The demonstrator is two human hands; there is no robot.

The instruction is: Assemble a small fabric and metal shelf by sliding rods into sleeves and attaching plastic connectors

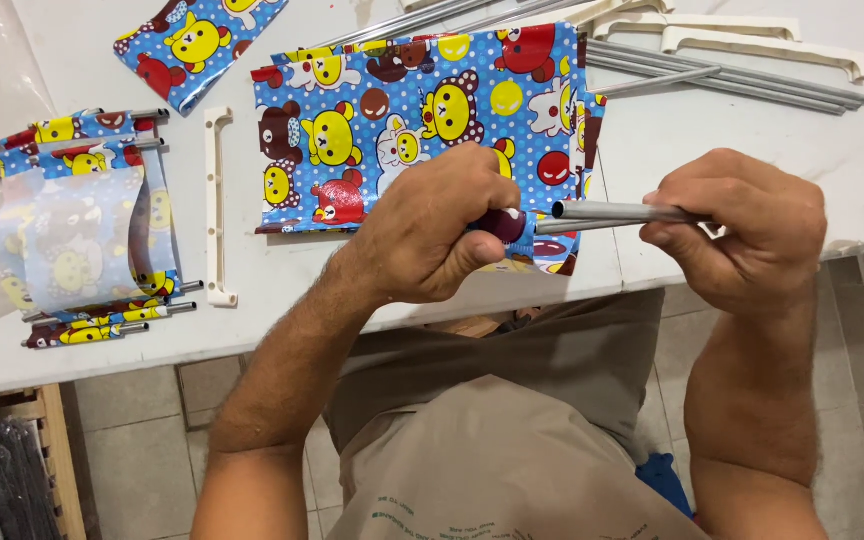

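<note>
A blue cartoon-bear patterned sheet [422,120] lies spread on the white table [652,130]. My left hand [432,230] grips the sheet's near hem, bunched around a sleeve. My right hand [742,230] holds two thin metal tubes [612,213] level, their open ends pointing left at the hem my left hand pinches. One tube end looks to be entering the fabric sleeve.
A stack of finished patterned panels with tubes [82,230] lies at the left, beside a cream plastic bracket [217,200]. More metal tubes [742,85] and cream brackets [752,35] lie at the back right. Another patterned piece [192,45] sits at back left. A wooden frame [42,450] stands below.
</note>
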